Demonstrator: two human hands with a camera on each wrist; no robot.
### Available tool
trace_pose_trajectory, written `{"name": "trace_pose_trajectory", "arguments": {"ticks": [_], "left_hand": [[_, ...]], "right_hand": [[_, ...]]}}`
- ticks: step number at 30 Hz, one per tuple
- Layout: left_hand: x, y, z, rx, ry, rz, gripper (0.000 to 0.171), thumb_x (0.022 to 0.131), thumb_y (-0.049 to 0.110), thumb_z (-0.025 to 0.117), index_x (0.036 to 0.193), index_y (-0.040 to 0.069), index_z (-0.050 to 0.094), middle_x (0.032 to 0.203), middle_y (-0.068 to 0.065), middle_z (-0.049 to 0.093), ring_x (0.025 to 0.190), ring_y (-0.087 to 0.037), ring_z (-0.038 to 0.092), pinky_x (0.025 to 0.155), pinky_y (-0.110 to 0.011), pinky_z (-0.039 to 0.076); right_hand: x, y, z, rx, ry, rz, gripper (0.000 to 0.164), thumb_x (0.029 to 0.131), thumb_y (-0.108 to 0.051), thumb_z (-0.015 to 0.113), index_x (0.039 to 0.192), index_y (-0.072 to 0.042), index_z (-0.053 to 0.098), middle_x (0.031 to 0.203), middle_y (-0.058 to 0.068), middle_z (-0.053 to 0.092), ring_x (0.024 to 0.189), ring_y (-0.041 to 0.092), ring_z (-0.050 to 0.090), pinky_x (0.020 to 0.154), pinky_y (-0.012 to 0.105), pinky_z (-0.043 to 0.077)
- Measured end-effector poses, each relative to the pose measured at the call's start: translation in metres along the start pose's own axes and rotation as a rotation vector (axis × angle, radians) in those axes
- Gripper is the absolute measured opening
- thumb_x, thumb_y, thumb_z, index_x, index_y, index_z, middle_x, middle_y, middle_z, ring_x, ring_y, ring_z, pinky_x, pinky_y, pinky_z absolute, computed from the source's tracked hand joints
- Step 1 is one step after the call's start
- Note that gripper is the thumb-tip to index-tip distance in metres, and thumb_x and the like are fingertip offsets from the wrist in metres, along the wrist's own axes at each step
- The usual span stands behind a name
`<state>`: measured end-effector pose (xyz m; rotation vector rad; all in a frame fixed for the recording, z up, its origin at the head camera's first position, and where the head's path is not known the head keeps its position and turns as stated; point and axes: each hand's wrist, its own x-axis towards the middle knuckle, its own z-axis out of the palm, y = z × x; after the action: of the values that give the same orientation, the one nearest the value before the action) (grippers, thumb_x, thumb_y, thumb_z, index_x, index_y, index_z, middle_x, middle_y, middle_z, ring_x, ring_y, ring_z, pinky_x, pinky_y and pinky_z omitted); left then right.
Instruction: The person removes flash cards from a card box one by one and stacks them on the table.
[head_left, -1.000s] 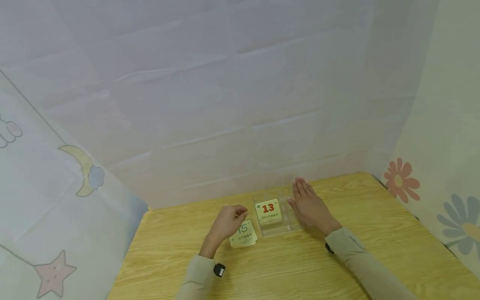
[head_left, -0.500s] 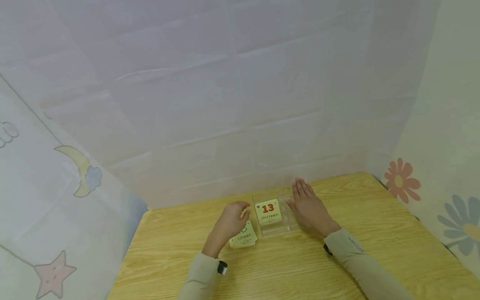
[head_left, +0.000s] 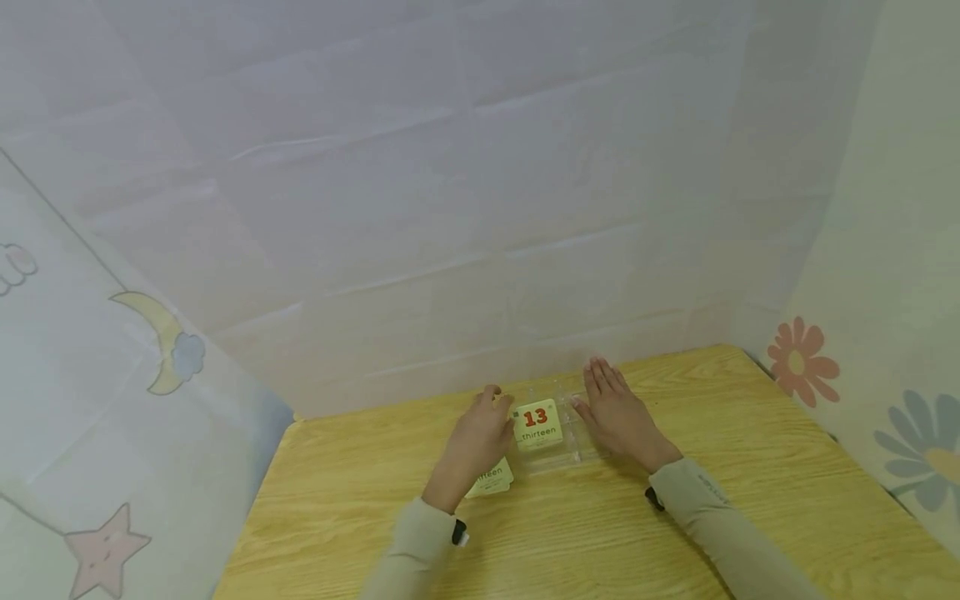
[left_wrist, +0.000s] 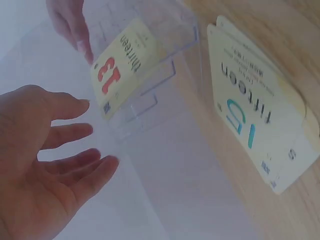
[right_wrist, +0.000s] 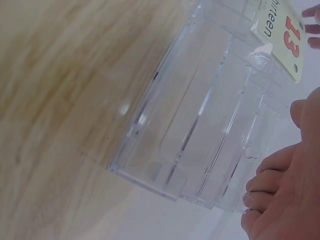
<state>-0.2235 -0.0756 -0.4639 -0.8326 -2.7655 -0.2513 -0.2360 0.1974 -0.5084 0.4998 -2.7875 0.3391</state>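
Note:
A clear stepped plastic card holder [head_left: 553,457] stands toward the back of the table, with a yellow "13 thirteen" number card [head_left: 537,423] standing in its left part. My left hand [head_left: 477,439] is at the holder's left side, close to that card. In the left wrist view its thumb and fingers [left_wrist: 95,175] are spread and loosely bent, with nothing between them. Flat along the holder's right side lies my right hand [head_left: 621,417], fingers straight and together. Below my left hand, partly covered by it, a small stack of cards topped by "15 fifteen" [left_wrist: 250,107] rests on the table.
The wooden table [head_left: 600,533] ends at a pale cloth wall [head_left: 420,208] right behind the holder. Printed side walls rise at left and right. The holder's right-hand tiers [right_wrist: 200,125] show bare clear plastic.
My left hand has moved from over the fifteen card up and right to the holder's left side, covering more of the stack. My right hand has stayed in place.

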Motion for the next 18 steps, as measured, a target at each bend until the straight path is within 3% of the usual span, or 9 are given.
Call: {"name": "trace_pose_trajectory", "arguments": {"ticks": [4, 8, 14, 18], "left_hand": [[0.001, 0.009, 0.008, 0.092, 0.001, 0.036, 0.047, 0.104, 0.027, 0.068, 0.146, 0.008, 0.058, 0.150, -0.017, 0.054, 0.135, -0.032, 0.060, 0.077, -0.026, 0.064], [0.002, 0.016, 0.020, 0.200, 0.026, 0.078, 0.052, 0.102, 0.031, 0.071, 0.147, 0.009, 0.058, 0.148, -0.016, 0.058, 0.136, -0.030, 0.060, 0.103, -0.033, 0.061], [0.005, 0.022, 0.032, 0.322, 0.064, 0.116, 0.053, 0.101, 0.035, 0.072, 0.146, 0.010, 0.059, 0.146, -0.013, 0.063, 0.138, -0.028, 0.061, 0.116, -0.034, 0.053], [0.004, 0.025, 0.034, 0.362, 0.097, 0.134, 0.056, 0.101, 0.036, 0.072, 0.148, 0.009, 0.058, 0.147, -0.012, 0.063, 0.139, -0.027, 0.061, 0.117, -0.035, 0.052]], "right_hand": [[0.000, -0.001, 0.000, -0.007, 0.006, 0.005, 0.070, 0.113, -0.036, 0.047, 0.155, 0.018, 0.032, 0.165, 0.038, 0.028, 0.158, 0.051, 0.025, 0.130, 0.064, 0.024], [0.000, 0.000, 0.001, -0.011, -0.003, 0.009, 0.071, 0.113, -0.036, 0.047, 0.156, 0.018, 0.031, 0.166, 0.038, 0.026, 0.158, 0.051, 0.024, 0.131, 0.064, 0.022], [-0.001, 0.000, 0.003, -0.018, -0.003, 0.009, 0.072, 0.113, -0.037, 0.047, 0.156, 0.018, 0.031, 0.165, 0.038, 0.027, 0.158, 0.051, 0.024, 0.131, 0.063, 0.023], [-0.001, 0.001, 0.003, -0.022, 0.003, 0.007, 0.071, 0.113, -0.037, 0.048, 0.156, 0.017, 0.031, 0.165, 0.037, 0.028, 0.158, 0.051, 0.025, 0.131, 0.063, 0.023]]}}
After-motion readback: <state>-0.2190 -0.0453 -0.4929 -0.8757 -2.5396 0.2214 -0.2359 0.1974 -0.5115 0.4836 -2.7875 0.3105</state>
